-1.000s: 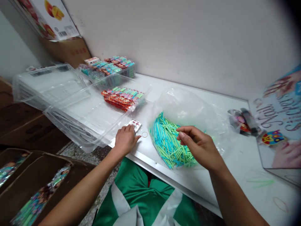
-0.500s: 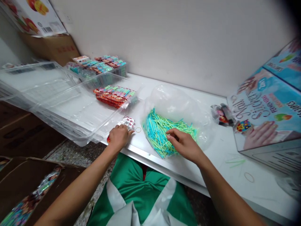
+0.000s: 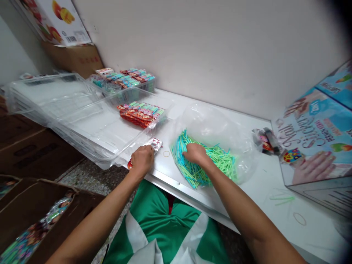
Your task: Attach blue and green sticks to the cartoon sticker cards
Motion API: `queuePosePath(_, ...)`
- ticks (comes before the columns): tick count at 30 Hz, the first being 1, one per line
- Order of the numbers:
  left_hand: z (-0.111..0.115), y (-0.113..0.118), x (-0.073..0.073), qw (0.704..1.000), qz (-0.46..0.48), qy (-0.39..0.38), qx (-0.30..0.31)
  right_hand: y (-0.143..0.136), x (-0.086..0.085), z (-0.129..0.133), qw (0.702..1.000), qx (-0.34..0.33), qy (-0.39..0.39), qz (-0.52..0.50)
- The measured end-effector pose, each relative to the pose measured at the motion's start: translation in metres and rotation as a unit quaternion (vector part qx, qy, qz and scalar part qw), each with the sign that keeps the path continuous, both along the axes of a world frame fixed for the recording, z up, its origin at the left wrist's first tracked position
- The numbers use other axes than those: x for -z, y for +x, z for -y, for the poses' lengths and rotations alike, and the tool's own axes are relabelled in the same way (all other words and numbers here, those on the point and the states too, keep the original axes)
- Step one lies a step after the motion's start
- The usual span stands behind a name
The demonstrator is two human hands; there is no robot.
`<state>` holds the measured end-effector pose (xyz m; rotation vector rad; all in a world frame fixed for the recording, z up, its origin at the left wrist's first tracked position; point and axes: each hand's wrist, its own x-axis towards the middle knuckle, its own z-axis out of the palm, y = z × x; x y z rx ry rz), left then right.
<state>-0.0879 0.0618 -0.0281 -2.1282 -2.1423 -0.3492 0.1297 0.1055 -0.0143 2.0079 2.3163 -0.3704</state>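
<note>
Head view: white table [image 3: 247,205] against a plain wall, seen from above.
Writing: the box [image 3: 316,146] at the right shows printed hands and script lettering, seen upside down; I cannot read it for sure. A carton [image 3: 59,22] at top left has fruit pictures and a barcode.
Sticks [image 3: 217,161]: thin, straight, turquoise and light green, heaped loosely in an open clear bag [image 3: 217,124] in the middle of the table.
Right hand [image 3: 195,153]: knuckles up, fingers curled down into the left side of the heap, closed on sticks; how many, I cannot tell.
Left hand [image 3: 142,159]: rests at the table's front edge, fingers bent over a small sheet [image 3: 155,143] with red dots, pinning it down.
Rubber band [image 3: 166,154]: lies flat between the two hands.
Tray [image 3: 90,124]: clear plastic, left of the hands, holding a row of red and teal packets [image 3: 141,114].
</note>
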Motion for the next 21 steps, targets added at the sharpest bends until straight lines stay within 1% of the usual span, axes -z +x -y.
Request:
queuePosePath(2, 0.003, 0.0, -0.008, 0.997, 0.066, 0.04, -0.014, 0.004, 0.002, -0.008, 1.0, -0.009, -0.015, 0.008)
queuePosePath(4, 0.007, 0.0, -0.017, 0.984, 0.158, 0.08, -0.02, 0.009, 0.002, -0.015, 0.999, -0.017, -0.029, 0.009)
queuePosePath(6, 0.012, -0.001, -0.027, 0.961, 0.254, 0.112, -0.011, 0.015, 0.0, -0.018, 0.999, -0.028, -0.041, 0.004)
queuePosePath(8, 0.016, -0.002, -0.034, 0.929, 0.348, 0.128, -0.004, 0.021, -0.003, -0.018, 0.998, -0.038, -0.048, -0.004)
queuePosePath(9, 0.018, -0.001, -0.037, 0.907, 0.402, 0.124, 0.0, 0.023, -0.005, -0.017, 0.998, -0.043, -0.047, -0.01)
queuePosePath(10, 0.018, 0.0, -0.038, 0.879, 0.463, 0.113, 0.005, 0.026, -0.008, -0.015, 0.998, -0.048, -0.044, -0.016)
queuePosePath(11, 0.019, 0.001, -0.04, 0.844, 0.528, 0.095, 0.012, 0.028, -0.01, -0.013, 0.998, -0.053, -0.038, -0.023)
queuePosePath(13, 0.019, 0.004, -0.041, 0.765, 0.641, 0.054, 0.024, 0.031, -0.015, -0.008, 0.998, -0.058, -0.019, -0.034)
queuePosePath(14, 0.019, 0.006, -0.042, 0.732, 0.68, 0.035, 0.028, 0.032, -0.018, -0.006, 0.998, -0.057, -0.009, -0.037)
queuePosePath(15, 0.018, 0.007, -0.042, 0.709, 0.704, 0.022, 0.028, 0.033, -0.019, -0.004, 0.998, -0.053, 0.002, -0.037)
queuePosePath(16, 0.018, 0.009, -0.043, 0.696, 0.717, 0.014, 0.026, 0.034, -0.021, -0.002, 0.998, -0.049, 0.011, -0.036)
queuePosePath(17, 0.017, 0.011, -0.043, 0.689, 0.724, 0.008, 0.023, 0.035, -0.022, -0.001, 0.998, -0.045, 0.019, -0.033)
queuePosePath(21, 0.017, 0.017, -0.044, 0.683, 0.73, -0.003, 0.028, 0.038, -0.027, 0.006, 0.998, -0.037, 0.049, -0.03)
